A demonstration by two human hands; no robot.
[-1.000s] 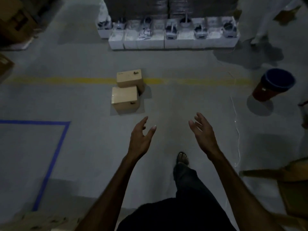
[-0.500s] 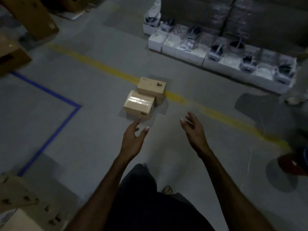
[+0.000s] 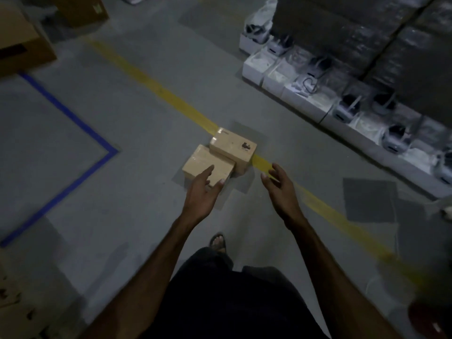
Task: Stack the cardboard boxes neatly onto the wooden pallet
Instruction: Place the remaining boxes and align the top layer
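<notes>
Two cardboard boxes are sitting side by side on the grey floor (image 3: 137, 123). The near box (image 3: 204, 166) is lying just this side of the yellow line (image 3: 156, 89), and the far box (image 3: 233, 148) is resting across that line, its near side touching the first. Bare floor is lying open to the left of the pair, running out to the blue tape corner (image 3: 107, 152), and more open floor is lying between the boxes and the person's foot (image 3: 217, 241).

The left hand (image 3: 201, 194) is reaching forward with its fingers (image 3: 208, 172) straight and spread, holding nothing; the fingertips are overlapping the near box in the view, though whether they are touching it cannot be told. The right hand (image 3: 277, 184) is hanging to the right of the boxes, apart from them, fingers loosely curved and parted, also holding nothing.

The room is dim. To the right, a row of white open cartons (image 3: 305, 91) with grey devices in them is running along the foot of a tall wrapped stack (image 3: 367, 40), closing off that side well beyond the yellow line. A darker grey patch (image 3: 369, 199) is marking the floor near the right edge. At upper left, large brown cartons (image 3: 22, 45) are standing behind the blue tape, and more flattened cardboard (image 3: 14, 302) is lying at the lower left corner. No pallet is in view.
</notes>
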